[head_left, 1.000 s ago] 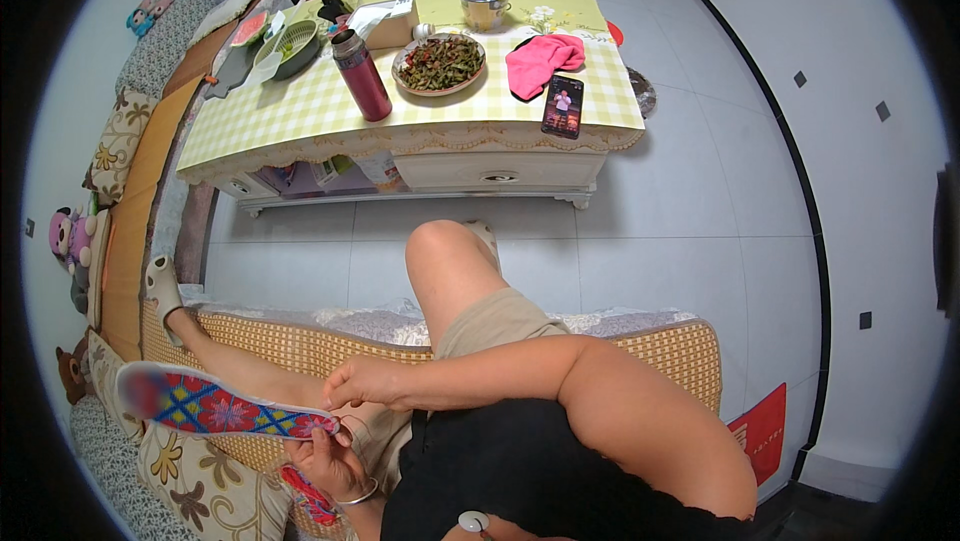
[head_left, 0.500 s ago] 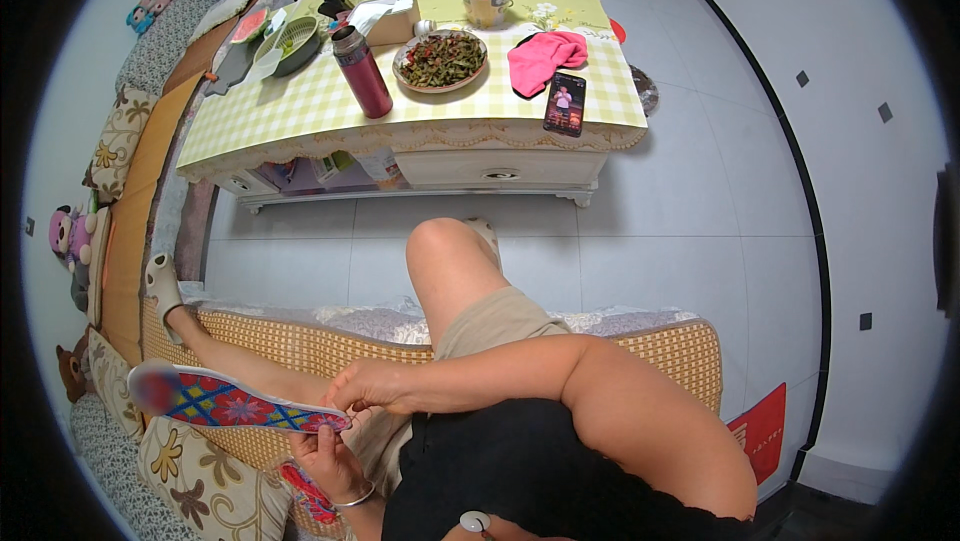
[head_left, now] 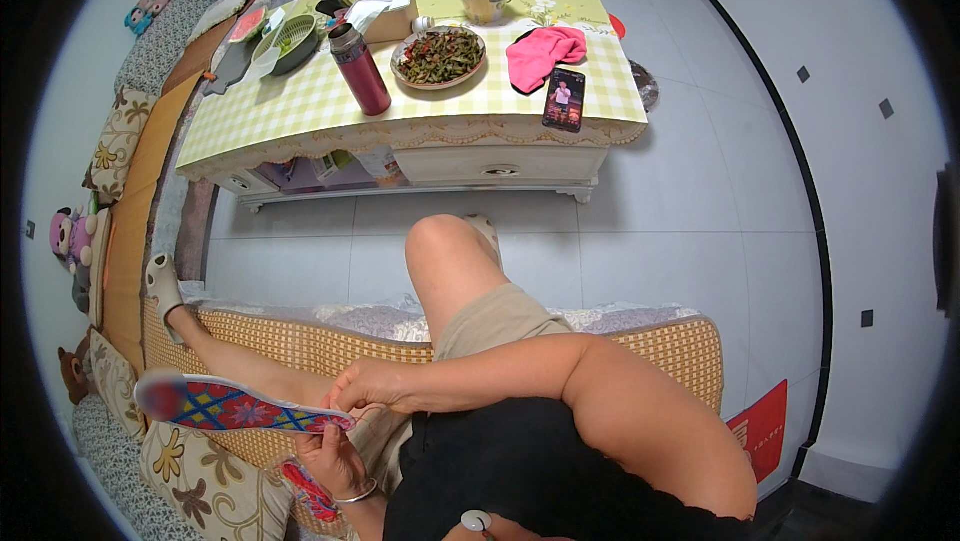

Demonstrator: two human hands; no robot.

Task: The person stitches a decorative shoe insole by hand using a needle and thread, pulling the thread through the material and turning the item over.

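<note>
— Holding what, down by the lap?
— A colourful embroidered insole [head_left: 235,406]. The left hand [head_left: 335,461] grips its near end from below; the right hand [head_left: 372,386] pinches that same end from above, fingers closed.
— Where does it lie?
— Flat, pointing left over the woven sofa mat [head_left: 300,341].
— And farther off?
— A checked surface [head_left: 320,101] carrying a maroon bottle [head_left: 360,71], a dish of greens [head_left: 440,56], a pink cloth [head_left: 545,51] and a phone [head_left: 564,99].

Blue-red-yellow cross-patterned insole [head_left: 235,407]
</note>
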